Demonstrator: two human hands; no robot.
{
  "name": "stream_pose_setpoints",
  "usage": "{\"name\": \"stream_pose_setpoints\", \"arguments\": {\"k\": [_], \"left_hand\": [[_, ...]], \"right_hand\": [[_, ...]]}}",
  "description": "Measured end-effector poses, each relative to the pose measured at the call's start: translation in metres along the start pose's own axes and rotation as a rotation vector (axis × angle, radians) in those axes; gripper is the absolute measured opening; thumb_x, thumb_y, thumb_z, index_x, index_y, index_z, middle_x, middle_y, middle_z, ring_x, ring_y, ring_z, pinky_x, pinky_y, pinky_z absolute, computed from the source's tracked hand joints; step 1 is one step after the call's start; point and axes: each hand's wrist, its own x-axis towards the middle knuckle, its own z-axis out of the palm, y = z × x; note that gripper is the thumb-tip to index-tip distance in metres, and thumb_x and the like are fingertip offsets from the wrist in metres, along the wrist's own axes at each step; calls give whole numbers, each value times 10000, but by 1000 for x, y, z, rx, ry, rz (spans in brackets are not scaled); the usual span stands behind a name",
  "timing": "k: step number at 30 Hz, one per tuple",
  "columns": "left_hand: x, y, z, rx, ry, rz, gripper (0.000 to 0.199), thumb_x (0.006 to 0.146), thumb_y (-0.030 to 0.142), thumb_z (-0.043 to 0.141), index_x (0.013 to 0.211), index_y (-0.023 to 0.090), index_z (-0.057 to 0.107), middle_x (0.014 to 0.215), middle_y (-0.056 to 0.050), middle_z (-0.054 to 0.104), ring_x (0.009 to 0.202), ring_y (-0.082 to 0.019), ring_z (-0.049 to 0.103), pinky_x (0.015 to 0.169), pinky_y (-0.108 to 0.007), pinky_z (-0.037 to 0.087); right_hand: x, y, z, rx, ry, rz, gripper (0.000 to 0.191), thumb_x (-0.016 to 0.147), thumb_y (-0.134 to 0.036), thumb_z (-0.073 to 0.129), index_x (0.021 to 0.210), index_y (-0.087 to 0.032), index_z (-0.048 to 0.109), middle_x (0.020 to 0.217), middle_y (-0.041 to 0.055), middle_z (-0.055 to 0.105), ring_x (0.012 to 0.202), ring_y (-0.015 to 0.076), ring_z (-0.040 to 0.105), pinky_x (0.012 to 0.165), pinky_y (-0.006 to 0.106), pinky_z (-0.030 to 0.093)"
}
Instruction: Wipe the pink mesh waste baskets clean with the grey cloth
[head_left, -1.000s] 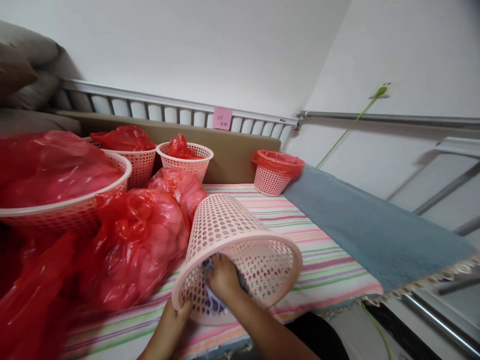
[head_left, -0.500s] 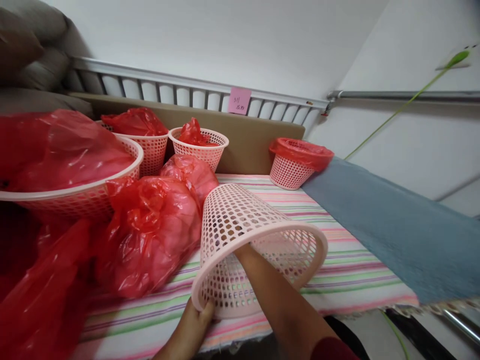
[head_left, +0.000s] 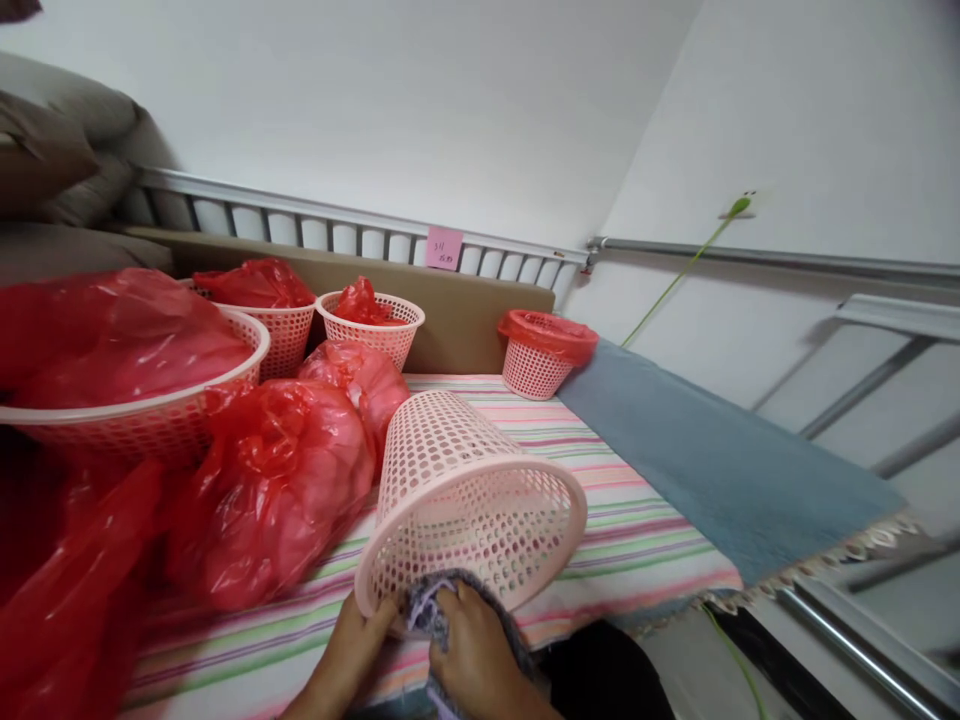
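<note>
A pink mesh wastebasket (head_left: 442, 440) lies tipped on its side on the striped cloth (head_left: 637, 520), its wide mouth facing me. My left hand (head_left: 367, 625) grips the lower left of its rim, thumb over the edge. Bunched in my right hand (head_left: 476, 635) is a grey-purple rag (head_left: 435, 600), which lies against the lower rim at the mouth. The inside of the basket looks bare. Left of it, a full red plastic bag (head_left: 292, 490) rests close by.
More pink baskets with red bags stand on the left (head_left: 142, 405) and at the back (head_left: 375, 335). Another basket with a red liner (head_left: 536, 355) is at the back right. A blue cloth (head_left: 712, 470) covers the right side. A pink note (head_left: 444, 247) hangs on the rail.
My right hand was deep inside the basket; now it is out at the lower rim with the rag showing. My left hand stays on the rim. The view has turned slightly right.
</note>
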Motion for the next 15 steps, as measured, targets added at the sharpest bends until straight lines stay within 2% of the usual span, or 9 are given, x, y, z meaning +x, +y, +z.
{"name": "stream_pose_setpoints", "arguments": {"k": [3, 7, 12, 15], "left_hand": [[1, 8, -10, 21, 56, 34, 491, 736, 497, 584, 1045, 118, 617, 1097, -149, 695, 1078, -323, 604, 990, -455, 427], [3, 4, -12, 0, 95, -47, 538, 662, 580, 602, 973, 144, 659, 1014, -122, 730, 1023, -332, 631, 938, -435, 479], [3, -6, -1, -12, 7, -49, 539, 696, 515, 601, 1089, 147, 628, 1182, -128, 659, 1176, -310, 538, 1047, -422, 375], [2, -10, 4, -23, 1, -69, 556, 735, 488, 568, 1157, 126, 581, 1219, -153, 628, 1206, -312, 512, 1067, -440, 346]], "right_hand": [[-4, 3, -3, -2, -20, 32, 344, 624, -177, 487, 929, -196, 643, 1022, 96, 637, 980, 258, 573, 890, 336, 432], [20, -3, -1, 43, 43, 57, 333, 628, -185, 508, 931, -181, 648, 1003, 101, 642, 976, 256, 583, 904, 329, 433], [90, -14, 7, 72, 187, 41, 370, 703, -192, 513, 1050, -120, 620, 1022, 143, 641, 979, 270, 588, 892, 361, 448], [138, -12, 7, 85, 198, -44, 384, 781, -201, 483, 1147, -140, 579, 1140, 137, 614, 1099, 266, 532, 958, 386, 398]]}}
